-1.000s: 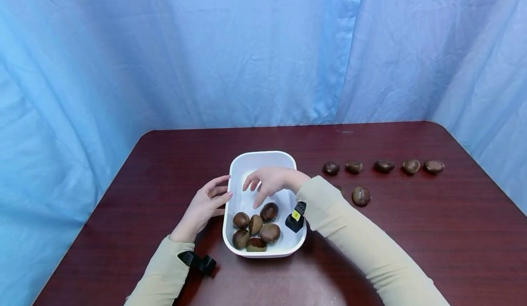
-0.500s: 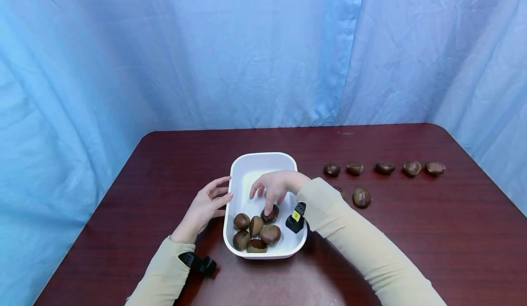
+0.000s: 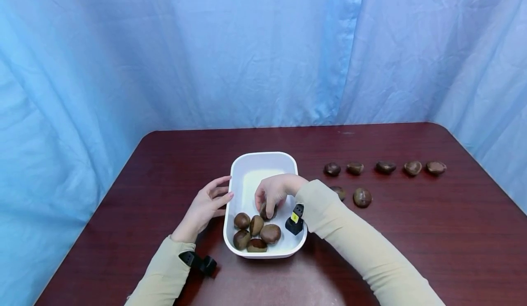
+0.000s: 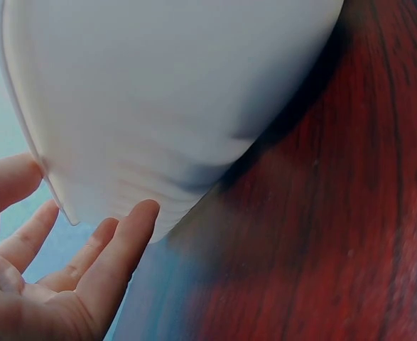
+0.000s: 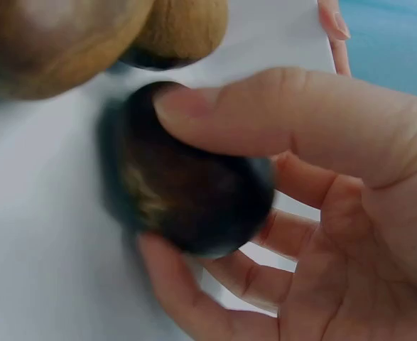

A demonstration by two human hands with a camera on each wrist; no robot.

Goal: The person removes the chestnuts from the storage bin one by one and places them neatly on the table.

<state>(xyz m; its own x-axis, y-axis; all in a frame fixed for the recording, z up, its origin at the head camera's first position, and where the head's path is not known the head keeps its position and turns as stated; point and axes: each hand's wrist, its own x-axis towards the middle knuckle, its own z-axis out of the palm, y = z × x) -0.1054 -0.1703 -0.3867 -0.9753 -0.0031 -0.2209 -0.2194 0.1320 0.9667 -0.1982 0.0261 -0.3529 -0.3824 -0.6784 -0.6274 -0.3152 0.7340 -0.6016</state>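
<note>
Inside a white rectangular tub (image 3: 263,160), my right hand (image 3: 276,190) pinches a dark brown chestnut (image 5: 194,195) between thumb and fingers. The right wrist view shows the thumb (image 5: 244,117) across its upper side and a finger curled against its lower side. Several other chestnuts (image 3: 271,234) lie grouped at the near end of the tub. My left hand (image 3: 206,205) is at the tub's left side with its fingers spread. In the left wrist view, the fingertips (image 4: 145,213) meet the tub's rim and outer wall.
On the dark red wooden table (image 3: 411,246), a row of several chestnuts (image 3: 385,167) stretches right of the tub. Two more sit in front of it, one (image 3: 362,197) in full view, the other (image 3: 338,192) partly behind the right sleeve. A blue curtain (image 3: 247,54) hangs behind the table.
My right hand has come down and nearer within the tub, and its thumb and fingers have closed round a chestnut. The left hand stays at the tub's side.
</note>
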